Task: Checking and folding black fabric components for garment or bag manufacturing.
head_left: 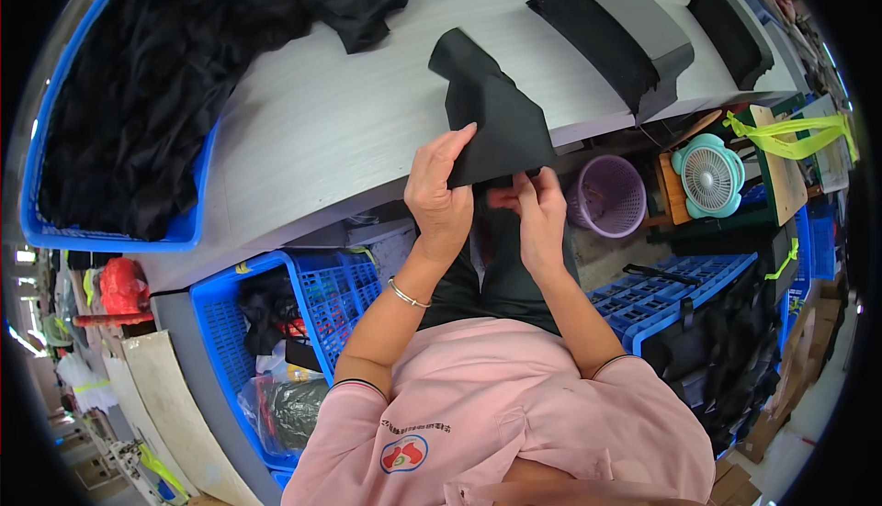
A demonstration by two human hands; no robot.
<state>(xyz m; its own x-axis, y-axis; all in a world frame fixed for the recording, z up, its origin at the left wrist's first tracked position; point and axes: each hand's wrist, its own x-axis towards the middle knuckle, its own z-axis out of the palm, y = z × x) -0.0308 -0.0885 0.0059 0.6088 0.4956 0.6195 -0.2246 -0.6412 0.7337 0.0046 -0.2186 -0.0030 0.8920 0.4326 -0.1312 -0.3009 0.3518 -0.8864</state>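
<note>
**Black fabric piece pinched by both hands at table's near edge**

Biggest first: grey table [322, 129] spans the frame, w/ a blue crate [197, 221] of dark cloth on its far-left part and stacks of black cut pieces [597, 38] far right. Below the near edge: blue floor crates [331, 295] left, purple basket [606, 196] and small teal fan [709, 174] right.

The black fabric piece [496, 116] stands up from the hands, long axis running from near-right up to far-left, over the table edge. Left hand [441, 189] has thumb and fingers closed on the piece's lower left edge; right hand [537, 208] pinches the bottom edge just beside it, fingers narrow. Both about equally close; fabric lies above/beyond the fingertips.

Hard to tell: lower end of the piece merges w/ dark cloth on the lap, so where it stops is unclear. Right fingertips partly hidden behind the fabric.
</note>
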